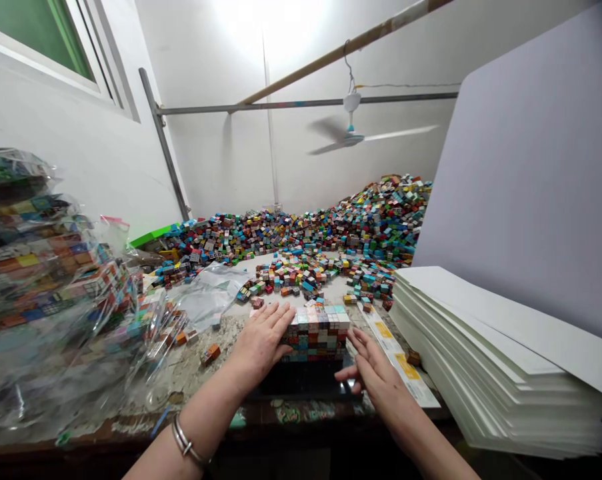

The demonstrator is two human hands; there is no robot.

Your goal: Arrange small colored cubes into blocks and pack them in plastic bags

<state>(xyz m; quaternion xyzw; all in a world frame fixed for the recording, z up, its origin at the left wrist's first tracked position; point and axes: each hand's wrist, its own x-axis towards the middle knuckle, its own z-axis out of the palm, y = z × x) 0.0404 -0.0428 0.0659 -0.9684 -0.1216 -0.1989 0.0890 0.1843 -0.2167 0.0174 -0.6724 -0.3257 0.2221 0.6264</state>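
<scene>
A block-shaped stack of small printed boxes [321,333] stands in neat rows on a dark, shiny surface [301,381] near the table's front edge. My left hand [265,337] lies flat over the stack's left end, its fingers stretched out across the top and the thumb against the front. At the right end, my right hand [371,367] is held with its fingers apart, the fingertips close beside the stack; whether they touch it I cannot tell. Nothing shows in its grasp. The left hand hides part of the stack.
Clear bags of small boxes [41,280] fill the left side. A large heap of loose small boxes [381,213] spreads along the back wall. White sheets [481,360] are piled at the right, beside a yellow-marked strip [405,367]. A fan [351,139] hangs overhead.
</scene>
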